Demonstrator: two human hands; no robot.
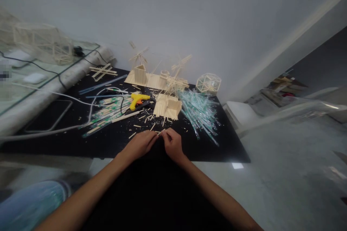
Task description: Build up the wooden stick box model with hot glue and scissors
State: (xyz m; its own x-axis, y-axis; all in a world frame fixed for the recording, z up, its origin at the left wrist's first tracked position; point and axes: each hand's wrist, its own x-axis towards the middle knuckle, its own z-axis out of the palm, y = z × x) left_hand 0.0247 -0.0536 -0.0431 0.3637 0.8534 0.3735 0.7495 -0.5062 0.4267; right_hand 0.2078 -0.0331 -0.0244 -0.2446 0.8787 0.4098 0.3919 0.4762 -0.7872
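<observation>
My left hand [142, 142] and my right hand [172, 145] meet at the near edge of the black table [114, 144]. Both have their fingertips pinched on a short, thin wooden stick [160, 133], one hand at each end. Most of the stick is hidden by the fingers. Just beyond them lies a small wooden structure [173, 105] with a flat base of sticks and an upright box part. A yellow glue gun [135, 101] rests on its side to the left of it, among cut stick pieces.
Wrapped sticks [108, 113] lie left of the glue gun, and a pile of clear plastic wrappers [199, 108] is on the right. Windmill-like stick models [140, 74] and a faceted stick frame [208, 83] stand at the back. A white cable [93, 106] crosses the left side.
</observation>
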